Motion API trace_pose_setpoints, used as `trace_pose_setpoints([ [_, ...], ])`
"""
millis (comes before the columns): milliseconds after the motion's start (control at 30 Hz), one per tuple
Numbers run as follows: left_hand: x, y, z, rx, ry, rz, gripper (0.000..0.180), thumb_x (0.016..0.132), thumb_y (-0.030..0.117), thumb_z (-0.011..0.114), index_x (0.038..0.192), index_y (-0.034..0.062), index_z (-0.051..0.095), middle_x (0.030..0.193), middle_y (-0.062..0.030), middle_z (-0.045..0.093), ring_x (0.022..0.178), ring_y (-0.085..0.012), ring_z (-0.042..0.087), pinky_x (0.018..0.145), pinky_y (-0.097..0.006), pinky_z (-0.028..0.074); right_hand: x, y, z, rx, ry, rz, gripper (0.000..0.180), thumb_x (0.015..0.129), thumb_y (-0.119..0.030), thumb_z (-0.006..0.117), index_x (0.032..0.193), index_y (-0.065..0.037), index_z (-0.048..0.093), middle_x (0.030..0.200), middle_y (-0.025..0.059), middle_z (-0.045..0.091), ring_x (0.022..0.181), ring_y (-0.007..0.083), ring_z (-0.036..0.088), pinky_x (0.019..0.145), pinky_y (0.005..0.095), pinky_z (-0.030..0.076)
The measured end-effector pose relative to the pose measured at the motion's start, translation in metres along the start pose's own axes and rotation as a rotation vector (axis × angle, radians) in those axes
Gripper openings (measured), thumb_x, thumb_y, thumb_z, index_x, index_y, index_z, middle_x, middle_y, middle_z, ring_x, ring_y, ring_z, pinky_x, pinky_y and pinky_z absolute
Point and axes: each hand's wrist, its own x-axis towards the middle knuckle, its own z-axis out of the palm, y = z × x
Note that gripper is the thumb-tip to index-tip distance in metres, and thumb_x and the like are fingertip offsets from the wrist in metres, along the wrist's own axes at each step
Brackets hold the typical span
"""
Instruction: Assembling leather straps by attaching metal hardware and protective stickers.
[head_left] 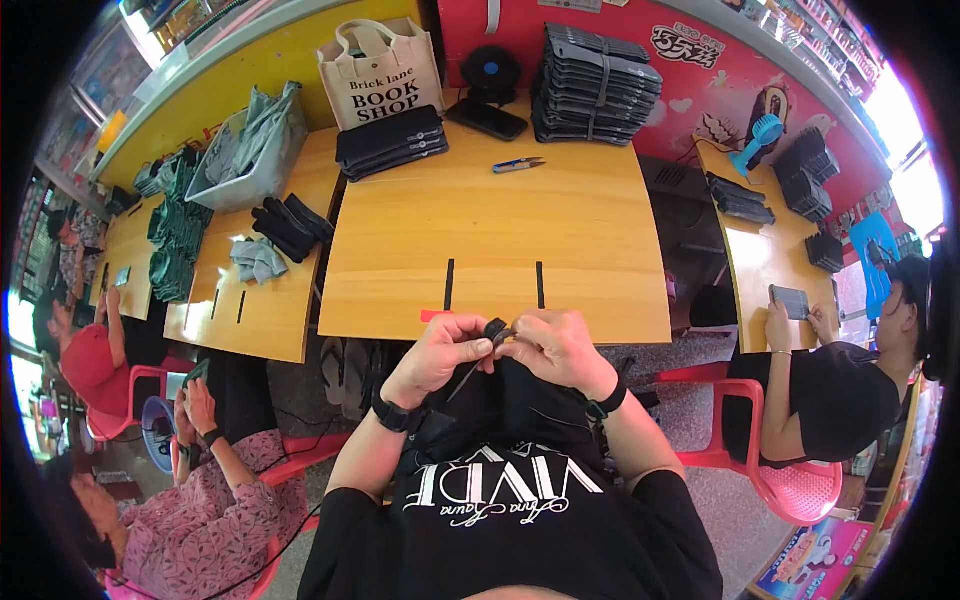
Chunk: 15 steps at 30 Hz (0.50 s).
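Just past the table's near edge, my left hand (452,352) pinches a small dark strip-like piece (494,329) that looks like cloth. A thin dark tail slants down from it below my fingers. My right hand (556,348) is closed in a pinch at the other side of the same piece, with its fingertips close to my left thumb. The fingers cover most of the piece, so its exact kind cannot be made out. Beside my left hand, a red mark (435,316) lies at the table edge.
The wooden table (500,220) carries thread snips (519,165), a phone (487,119), folded dark cloth pieces (392,143), a tied dark stack (597,85), a canvas tote (378,75) and a small black fan (490,72). Co-workers sit on both sides; a grey bin (222,185) stands left.
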Motion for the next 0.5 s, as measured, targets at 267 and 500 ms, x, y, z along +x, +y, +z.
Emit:
trace_pose_setpoints([
  [267, -0.008, 0.005, -0.011, 0.112, -0.021, -0.101, 0.013, 0.088, 0.005, 0.064, 0.098, -0.0021, 0.065, 0.087, -0.0062, 0.066, 0.074, -0.0119, 0.061, 0.067, -0.024, 0.049, 0.008, 0.004, -0.002, -0.178, -0.225, -0.181, 0.029, 0.077, -0.02, 0.073, 0.064, -0.008, 0.05, 0.058, 0.0068, 0.052, 0.052, 0.0277, 0.055, 0.042, 0.0371, 0.038],
  [500, 0.003, -0.009, 0.01, -0.1, 0.378, 0.223, 0.01, 0.091, 0.008, 0.059, 0.094, -0.0007, 0.064, 0.083, -0.0062, 0.066, 0.068, -0.0119, 0.059, 0.063, -0.026, 0.048, 0.002, -0.003, 0.026, -0.368, 0.095, -0.083, 0.022, 0.08, -0.023, 0.069, 0.07, -0.012, 0.053, 0.06, 0.0062, 0.055, 0.051, 0.0271, 0.058, 0.04, 0.0385, 0.039],
])
